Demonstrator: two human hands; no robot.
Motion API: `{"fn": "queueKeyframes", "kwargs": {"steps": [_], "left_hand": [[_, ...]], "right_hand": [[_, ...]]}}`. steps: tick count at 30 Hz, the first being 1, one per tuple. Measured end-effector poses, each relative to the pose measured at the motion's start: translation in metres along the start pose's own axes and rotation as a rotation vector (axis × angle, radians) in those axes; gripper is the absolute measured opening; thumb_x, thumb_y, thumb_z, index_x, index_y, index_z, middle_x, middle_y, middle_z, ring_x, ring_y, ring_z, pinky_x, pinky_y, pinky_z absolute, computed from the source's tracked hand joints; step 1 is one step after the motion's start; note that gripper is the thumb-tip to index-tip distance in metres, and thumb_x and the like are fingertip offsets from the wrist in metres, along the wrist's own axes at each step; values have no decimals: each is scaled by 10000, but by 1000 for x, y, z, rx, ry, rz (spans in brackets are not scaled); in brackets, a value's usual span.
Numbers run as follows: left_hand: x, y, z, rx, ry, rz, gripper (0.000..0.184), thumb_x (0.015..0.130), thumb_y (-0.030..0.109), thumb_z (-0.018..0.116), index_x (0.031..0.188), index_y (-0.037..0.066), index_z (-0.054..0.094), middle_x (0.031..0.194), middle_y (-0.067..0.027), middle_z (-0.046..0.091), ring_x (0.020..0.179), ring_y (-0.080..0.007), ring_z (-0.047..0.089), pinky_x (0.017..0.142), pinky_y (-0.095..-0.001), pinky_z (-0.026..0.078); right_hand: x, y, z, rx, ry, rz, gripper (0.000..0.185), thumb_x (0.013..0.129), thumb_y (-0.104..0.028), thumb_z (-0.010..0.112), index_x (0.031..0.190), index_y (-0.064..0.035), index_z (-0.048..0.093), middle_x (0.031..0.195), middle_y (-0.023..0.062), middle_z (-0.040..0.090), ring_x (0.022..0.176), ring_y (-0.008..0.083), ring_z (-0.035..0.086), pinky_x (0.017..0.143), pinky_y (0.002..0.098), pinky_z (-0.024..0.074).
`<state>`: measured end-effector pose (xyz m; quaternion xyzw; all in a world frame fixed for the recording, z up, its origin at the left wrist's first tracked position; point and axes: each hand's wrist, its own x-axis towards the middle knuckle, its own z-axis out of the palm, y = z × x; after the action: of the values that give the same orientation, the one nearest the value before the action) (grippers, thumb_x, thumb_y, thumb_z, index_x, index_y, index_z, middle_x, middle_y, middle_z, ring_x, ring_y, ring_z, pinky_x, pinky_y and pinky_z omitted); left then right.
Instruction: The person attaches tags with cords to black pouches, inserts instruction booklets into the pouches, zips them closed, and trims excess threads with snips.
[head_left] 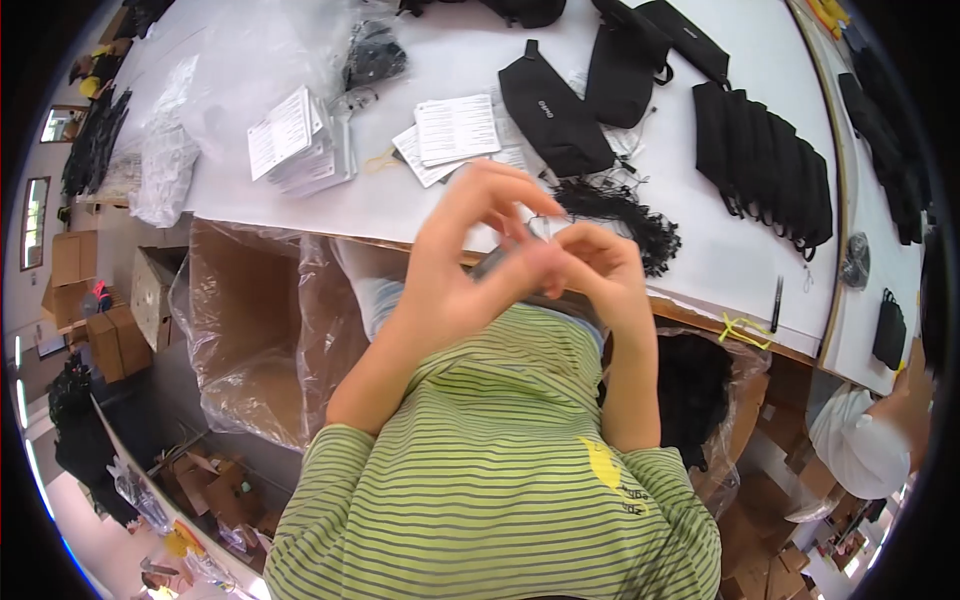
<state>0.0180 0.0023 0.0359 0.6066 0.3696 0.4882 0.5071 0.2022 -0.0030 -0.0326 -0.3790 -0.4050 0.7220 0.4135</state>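
Both hands are raised together over the front edge of the white table (390, 218). My left hand (475, 250) has its fingers curled inward, with a small, blurred dark item between them that I cannot make out. Touching it at the fingertips, my right hand (600, 265) is pinched closed; what it grips is too small to name. Just behind the hands lie a heap of black strings (640, 225) and a stack of printed white cards (455, 130). A black pouch with white lettering (555, 115) lies beyond the strings.
More cards (290, 140) stand at the left beside clear plastic bags (250, 50). A row of black pouches (765, 165) lies at the right, near a black pen (777, 305) and yellow ties (745, 330). A plastic-lined carton (245, 320) is below the table edge. Another person (865, 440) is at far right.
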Motion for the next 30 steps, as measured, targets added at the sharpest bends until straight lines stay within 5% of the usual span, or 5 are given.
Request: {"fn": "queueKeyframes", "kwargs": {"steps": [4, 8, 26, 30], "left_hand": [[-7, 53, 15, -750, -389, 117, 318, 757, 203, 713, 986, 7, 610, 956, -74, 564, 734, -124, 543, 688, -267, 439], [-9, 59, 30, -971, -552, 152, 335, 759, 230, 712, 985, 3, 615, 956, -88, 577, 741, -138, 561, 682, -276, 453], [18, 47, 48, -1057, -673, 153, 436, 768, 355, 707, 981, -18, 636, 953, -151, 633, 774, -203, 640, 657, -317, 512], [91, -2, 26, -591, -324, 100, 462, 770, 383, 706, 980, -23, 641, 952, -165, 646, 781, -217, 658, 651, -326, 525]], "right_hand": [[-4, 2, -4, -10, 47, -29, 73, 873, -47, 626, 891, 20, 605, 787, 61, 630, 659, 104, 611, 578, 228, 498], [-4, 4, 1, 5, 46, -34, 67, 872, -46, 624, 888, 16, 603, 795, 61, 628, 666, 106, 612, 578, 231, 501], [-7, 4, 2, -36, 35, -2, 79, 873, -56, 625, 902, 13, 600, 821, 66, 632, 671, 102, 607, 575, 238, 503], [-16, 4, -7, -65, 54, -37, 85, 878, -46, 624, 921, 22, 594, 799, 65, 624, 673, 100, 602, 572, 229, 485]]}}
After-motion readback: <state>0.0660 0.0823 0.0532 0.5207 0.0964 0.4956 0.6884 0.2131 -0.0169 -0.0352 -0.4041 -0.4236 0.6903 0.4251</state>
